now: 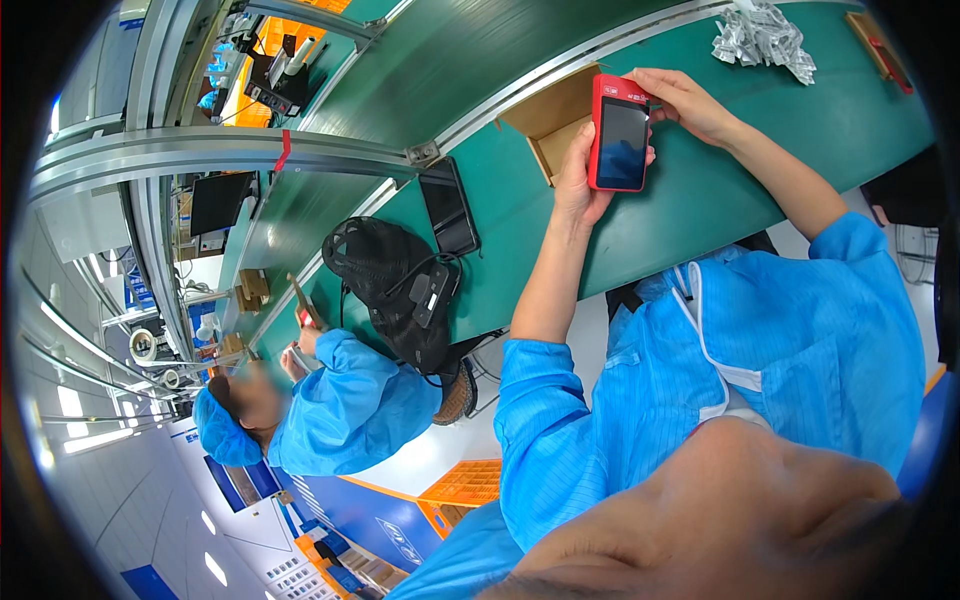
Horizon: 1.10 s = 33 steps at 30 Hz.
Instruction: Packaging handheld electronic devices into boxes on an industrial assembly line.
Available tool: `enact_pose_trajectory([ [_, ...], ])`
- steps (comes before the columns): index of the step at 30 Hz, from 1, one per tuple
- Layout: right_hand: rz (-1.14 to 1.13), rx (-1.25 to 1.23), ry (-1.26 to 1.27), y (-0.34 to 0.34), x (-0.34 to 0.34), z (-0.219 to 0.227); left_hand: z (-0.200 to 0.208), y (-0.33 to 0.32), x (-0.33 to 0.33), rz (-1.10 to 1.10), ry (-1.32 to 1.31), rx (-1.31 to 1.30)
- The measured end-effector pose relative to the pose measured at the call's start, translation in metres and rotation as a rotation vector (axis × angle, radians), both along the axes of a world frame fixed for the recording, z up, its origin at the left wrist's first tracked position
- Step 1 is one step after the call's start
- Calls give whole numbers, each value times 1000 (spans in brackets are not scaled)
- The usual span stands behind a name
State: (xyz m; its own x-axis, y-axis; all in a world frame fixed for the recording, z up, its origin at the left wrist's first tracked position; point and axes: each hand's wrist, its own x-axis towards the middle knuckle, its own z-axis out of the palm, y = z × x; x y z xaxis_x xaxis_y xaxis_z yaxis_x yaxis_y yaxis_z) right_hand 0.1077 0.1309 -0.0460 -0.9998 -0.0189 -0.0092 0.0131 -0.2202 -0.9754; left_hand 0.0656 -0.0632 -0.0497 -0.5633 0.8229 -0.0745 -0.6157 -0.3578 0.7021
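A red handheld terminal (622, 142) with a dark screen stands upright above the green table, its screen toward me. My left hand (583, 178) is closed around its lower left side, and fingertips show at its right edge. My right hand (688, 103) grips the upper right corner, thumb near the top and fingers partly hidden behind it. Right behind the terminal, a brown cardboard box (545, 125) lies open on the table; the terminal and my left hand cover part of it.
A pile of clear plastic bags (763, 42) lies at the far right, near a brown box with a red item (880, 55). Left of me are a black tablet-like device (449, 207) and a black mesh bag (385, 270). A co-worker in blue (350, 405) works farther left along the green table (690, 200).
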Motion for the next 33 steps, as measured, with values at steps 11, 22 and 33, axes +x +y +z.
enact_pose_trajectory([
  [11, -54, -49, -54, 1, 2, -1, -7, 4, -2, -38, -53, -11],
  [22, -53, 0, -79, 5, 2, -1, -1, 8, 2, -64, -52, -14],
  [33, -50, -103, -8, 5, 1, 7, -1, -1, -1, 61, 258, -24],
])
